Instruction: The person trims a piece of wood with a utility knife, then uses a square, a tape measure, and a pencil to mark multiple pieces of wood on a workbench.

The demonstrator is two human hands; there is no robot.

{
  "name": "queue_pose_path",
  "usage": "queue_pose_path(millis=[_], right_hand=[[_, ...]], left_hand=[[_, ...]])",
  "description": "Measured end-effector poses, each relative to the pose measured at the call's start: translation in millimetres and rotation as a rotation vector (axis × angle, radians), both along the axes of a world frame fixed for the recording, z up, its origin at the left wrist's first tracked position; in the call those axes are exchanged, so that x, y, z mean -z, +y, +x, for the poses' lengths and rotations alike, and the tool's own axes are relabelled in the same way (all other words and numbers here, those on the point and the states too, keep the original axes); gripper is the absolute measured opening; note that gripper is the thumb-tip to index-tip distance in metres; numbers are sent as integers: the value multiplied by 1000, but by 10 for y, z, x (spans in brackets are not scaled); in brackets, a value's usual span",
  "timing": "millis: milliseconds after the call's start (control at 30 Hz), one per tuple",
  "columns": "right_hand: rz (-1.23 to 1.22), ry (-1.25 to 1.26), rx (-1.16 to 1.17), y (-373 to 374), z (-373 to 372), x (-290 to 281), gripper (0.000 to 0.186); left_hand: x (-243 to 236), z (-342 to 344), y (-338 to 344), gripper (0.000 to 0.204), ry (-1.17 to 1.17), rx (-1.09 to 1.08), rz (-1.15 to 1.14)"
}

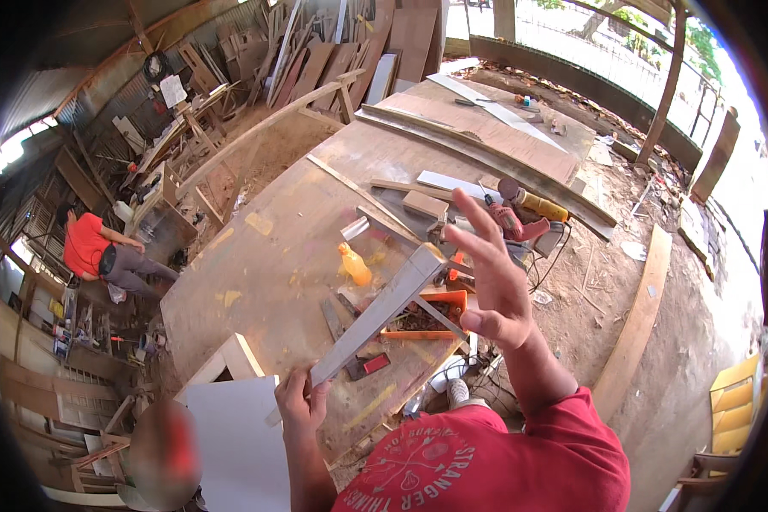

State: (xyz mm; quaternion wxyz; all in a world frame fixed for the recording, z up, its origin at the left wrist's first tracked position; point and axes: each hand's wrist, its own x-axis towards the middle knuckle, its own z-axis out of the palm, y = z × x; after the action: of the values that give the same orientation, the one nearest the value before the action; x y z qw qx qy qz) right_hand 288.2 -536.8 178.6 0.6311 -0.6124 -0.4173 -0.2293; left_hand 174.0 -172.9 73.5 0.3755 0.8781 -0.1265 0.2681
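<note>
My left hand (pixel 302 399) is closed around the near end of a long grey-white wooden piece (pixel 375 314), which slants away from me over the workbench (pixel 256 282). My right hand (pixel 497 286) is raised beside the far end of that piece, fingers spread and nothing in them; whether it touches the wood I cannot tell. Below the wood sits an orange bin (pixel 452 300) with small bits in it. A yellow-orange bottle (pixel 354 266) stands left of the wooden piece. A small red item (pixel 375 364) lies on the bench near my left hand.
A red power drill (pixel 505 220) and a yellow power tool (pixel 542 206) lie at the bench's right edge. A white panel (pixel 235 444) is left of my left arm. One person in red (pixel 94 247) is at far left; a blurred shape (pixel 166 452) is nearer. Boards (pixel 316 72) lean behind.
</note>
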Motion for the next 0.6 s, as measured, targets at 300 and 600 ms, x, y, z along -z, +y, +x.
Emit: queue_pose_path(millis=[300,600], right_hand=[[12,24,-100,31,1,27,86],[262,84,-439,-9,25,124,82]], left_hand=[[35,12,0,37,-23,48,-13],[60,-23,-38,39,-17,48,-44]])
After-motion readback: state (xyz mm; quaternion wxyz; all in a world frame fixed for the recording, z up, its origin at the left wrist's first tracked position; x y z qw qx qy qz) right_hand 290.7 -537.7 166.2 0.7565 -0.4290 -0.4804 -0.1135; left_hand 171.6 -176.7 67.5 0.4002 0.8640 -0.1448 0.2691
